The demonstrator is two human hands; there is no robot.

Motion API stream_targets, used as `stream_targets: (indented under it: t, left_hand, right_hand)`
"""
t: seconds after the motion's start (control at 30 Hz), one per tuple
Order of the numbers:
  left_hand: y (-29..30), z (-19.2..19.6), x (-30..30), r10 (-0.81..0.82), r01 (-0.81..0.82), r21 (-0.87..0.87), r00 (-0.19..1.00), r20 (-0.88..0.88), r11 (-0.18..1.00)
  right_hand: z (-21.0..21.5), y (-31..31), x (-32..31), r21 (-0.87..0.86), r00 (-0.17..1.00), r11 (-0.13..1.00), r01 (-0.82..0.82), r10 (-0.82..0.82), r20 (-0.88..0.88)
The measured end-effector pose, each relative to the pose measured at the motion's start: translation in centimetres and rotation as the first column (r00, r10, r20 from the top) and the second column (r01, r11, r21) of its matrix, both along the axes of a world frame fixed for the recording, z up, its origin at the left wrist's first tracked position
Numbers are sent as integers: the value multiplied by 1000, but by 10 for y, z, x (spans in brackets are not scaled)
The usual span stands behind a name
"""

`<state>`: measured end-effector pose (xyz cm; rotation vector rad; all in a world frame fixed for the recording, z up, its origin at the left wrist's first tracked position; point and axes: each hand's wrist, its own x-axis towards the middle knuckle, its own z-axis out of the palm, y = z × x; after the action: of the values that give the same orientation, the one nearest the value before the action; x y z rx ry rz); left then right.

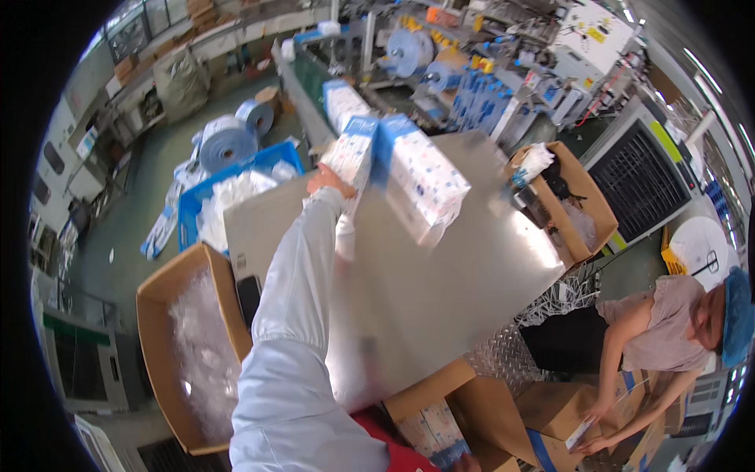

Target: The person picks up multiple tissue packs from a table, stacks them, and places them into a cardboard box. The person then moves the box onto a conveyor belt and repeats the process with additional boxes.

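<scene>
My left arm, in a pale sleeve, reaches over a metal table. At its far left edge, my left hand is closed against the side and near end of a white printed pack with a blue end. A second such pack lies right beside it, and another pack sits behind on the conveyor. At the lower edge, a small part of my right hand shows beside a printed pack inside an open carton. Most of that hand's fingers are hidden.
Left of the table stand a carton of clear plastic film and a blue crate. A dark phone lies at the table's left edge. Another carton stands at the right. A co-worker handles a carton at lower right.
</scene>
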<state>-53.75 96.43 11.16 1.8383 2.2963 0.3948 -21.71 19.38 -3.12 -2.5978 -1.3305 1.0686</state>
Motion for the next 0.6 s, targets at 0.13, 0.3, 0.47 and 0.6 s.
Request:
stream_targets:
  t: [0.13, 0.3, 0.47, 0.6]
  left_hand:
    - [-88, -2, -37, -282, 279, 43, 955, 88, 959]
    - [-319, 4, -74, -687, 641, 264, 710, 155, 721]
    - [-418, 1, -136, -364, 178, 566, 901, 234, 805]
    - [-460, -130, -280, 389, -432, 199, 894, 223, 879]
  right_hand:
    - [47, 85, 9, 410, 987, 897, 164, -151, -63]
    - [182, 281, -94, 605, 890, 661, -445, 254, 378]
    - [168, 376, -147, 434, 596, 454, -778, 752, 281]
    - [175, 402, -139, 444, 726, 643, -625, 687, 27]
